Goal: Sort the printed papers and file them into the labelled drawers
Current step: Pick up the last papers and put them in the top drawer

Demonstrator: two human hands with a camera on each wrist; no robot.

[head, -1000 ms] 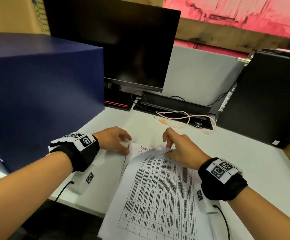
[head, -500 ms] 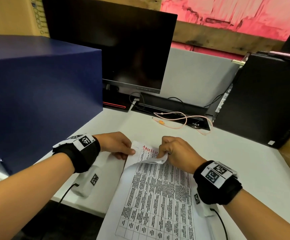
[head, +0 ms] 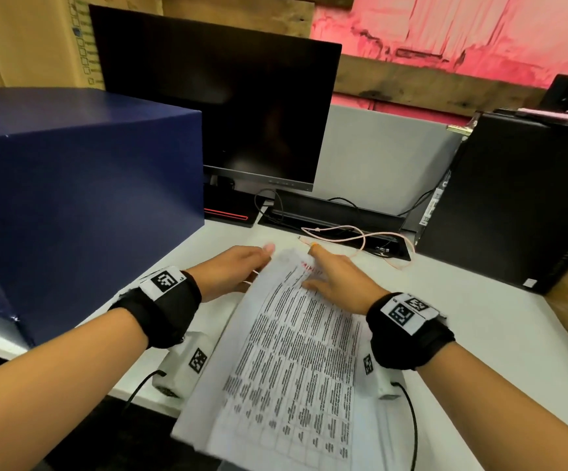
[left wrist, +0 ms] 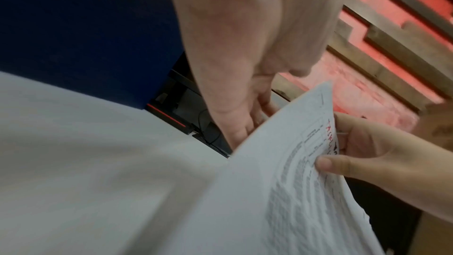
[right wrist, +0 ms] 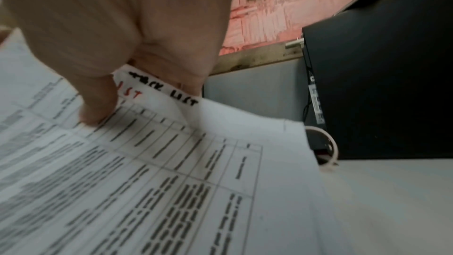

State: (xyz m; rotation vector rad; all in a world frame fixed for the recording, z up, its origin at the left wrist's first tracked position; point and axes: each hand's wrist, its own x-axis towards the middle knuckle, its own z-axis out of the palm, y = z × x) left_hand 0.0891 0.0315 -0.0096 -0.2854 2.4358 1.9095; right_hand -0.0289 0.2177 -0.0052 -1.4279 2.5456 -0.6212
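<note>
Both hands are lifting the papers [head: 296,351] off the desk [head: 479,334]: right hand [head: 338,278] pinching the top sheets' far edge, left hand [head: 238,270] supporting underneath, its fingers hidden. The loose sheets are fanning apart; a slack pinch risks dropping one.

white printed papers [head: 296,362] (gridded text, red heading) tilted above the desk edge.

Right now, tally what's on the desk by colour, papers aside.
Black: 2, monitor and computer tower
Blue: 1, blue box
Pink: 1, pink cable
Total: 4
</note>
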